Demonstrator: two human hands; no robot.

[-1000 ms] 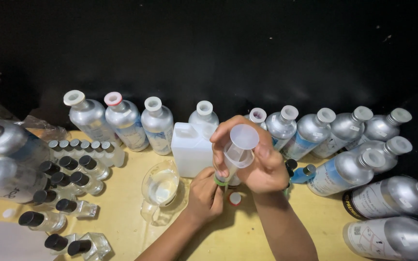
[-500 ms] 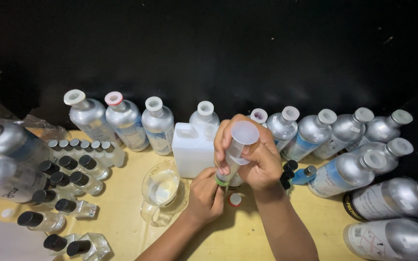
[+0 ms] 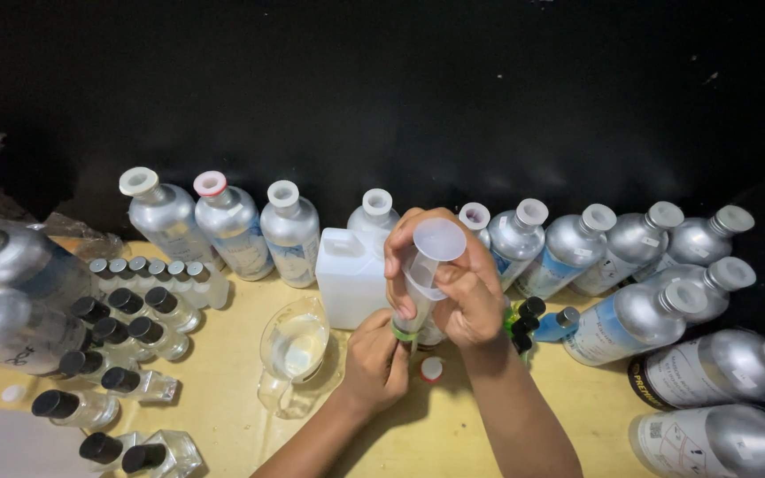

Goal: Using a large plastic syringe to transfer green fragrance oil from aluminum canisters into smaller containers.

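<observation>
At the table's middle, your right hand (image 3: 462, 296) grips the clear plastic syringe (image 3: 424, 270) upright, your left hand (image 3: 374, 361) pinching its green-ringed base. Just left sits a glass beaker (image 3: 294, 345); silver bottles (image 3: 568, 243) line up behind on the yellow table (image 3: 223, 398).

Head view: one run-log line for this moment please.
right hand: holds clear measuring cylinder, tilted | left hand: grips its green-banded base | glass beaker: beside, on yellow table

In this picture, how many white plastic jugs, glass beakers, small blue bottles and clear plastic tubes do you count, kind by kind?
White plastic jug: 1
Glass beaker: 1
Small blue bottle: 1
Clear plastic tube: 1
Total: 4
</observation>
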